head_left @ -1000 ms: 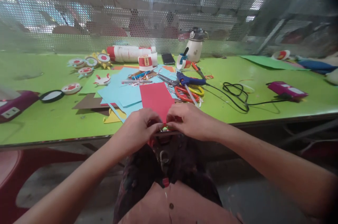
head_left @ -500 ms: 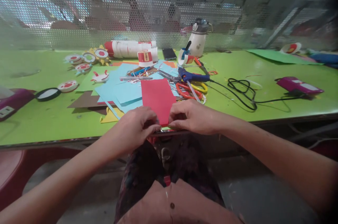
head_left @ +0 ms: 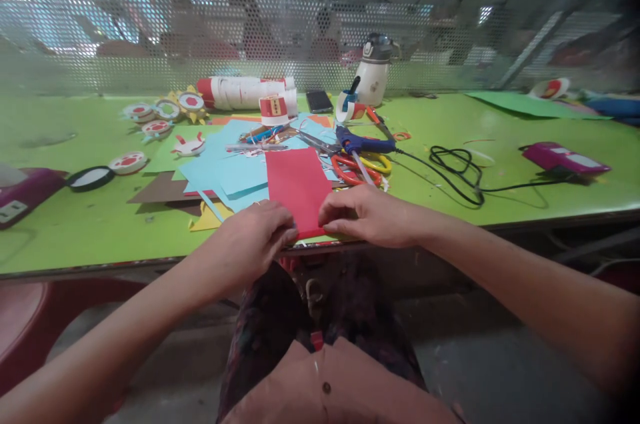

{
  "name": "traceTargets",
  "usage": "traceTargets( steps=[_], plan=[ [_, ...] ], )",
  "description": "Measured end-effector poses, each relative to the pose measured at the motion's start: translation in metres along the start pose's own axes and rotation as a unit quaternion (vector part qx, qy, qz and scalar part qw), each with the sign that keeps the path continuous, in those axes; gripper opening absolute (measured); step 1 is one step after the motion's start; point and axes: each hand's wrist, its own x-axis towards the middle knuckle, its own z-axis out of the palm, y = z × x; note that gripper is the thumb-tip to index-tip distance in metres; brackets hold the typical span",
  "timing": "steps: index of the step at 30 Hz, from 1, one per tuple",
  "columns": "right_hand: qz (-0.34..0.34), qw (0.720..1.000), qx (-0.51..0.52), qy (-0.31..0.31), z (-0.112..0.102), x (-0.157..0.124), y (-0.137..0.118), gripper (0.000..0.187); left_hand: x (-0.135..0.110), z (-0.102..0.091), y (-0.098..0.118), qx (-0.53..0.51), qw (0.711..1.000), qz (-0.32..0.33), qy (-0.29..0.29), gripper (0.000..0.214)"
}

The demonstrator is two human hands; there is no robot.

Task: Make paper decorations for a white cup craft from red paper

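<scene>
Left hand [head_left: 255, 237] and right hand [head_left: 367, 216] are both pinched down tight on the near end of the red paper [head_left: 297, 181], which lies flat right at the front edge of the green worktop [head_left: 90, 231].

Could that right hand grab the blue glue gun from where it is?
Probably yes. The blue glue gun lies just beyond the right hand, with only flat scissors between. But its fingers pinch the red paper, so it would need to let go.
</scene>
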Motion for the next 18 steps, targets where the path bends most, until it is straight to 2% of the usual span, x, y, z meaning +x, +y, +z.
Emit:
traceTargets(
  steps=[8, 12, 15, 18],
  plan=[
    [-0.017, 1.0, -0.013, -0.015, -0.002, 0.001, 0.003, 0.01, 0.0, 0.002, -0.001, -0.014, 1.0, -0.012, 0.015, 0.017],
    [-0.023, 0.999, -0.029, -0.015, -0.003, 0.0, 0.005, 0.011, 0.001, -0.002, 0.0, -0.002, 1.0, -0.013, 0.0, 0.02],
    [-0.006, 0.999, -0.027, -0.021, -0.005, 0.001, 0.004, 0.01, 0.003, -0.005, 0.0, 0.001, 1.0, -0.019, -0.017, 0.02],
    [0.039, 0.999, -0.012, -0.024, -0.006, 0.003, 0.0, 0.006, 0.005, -0.008, 0.0, 0.011, 0.999, -0.022, -0.03, 0.018]
  ],
)
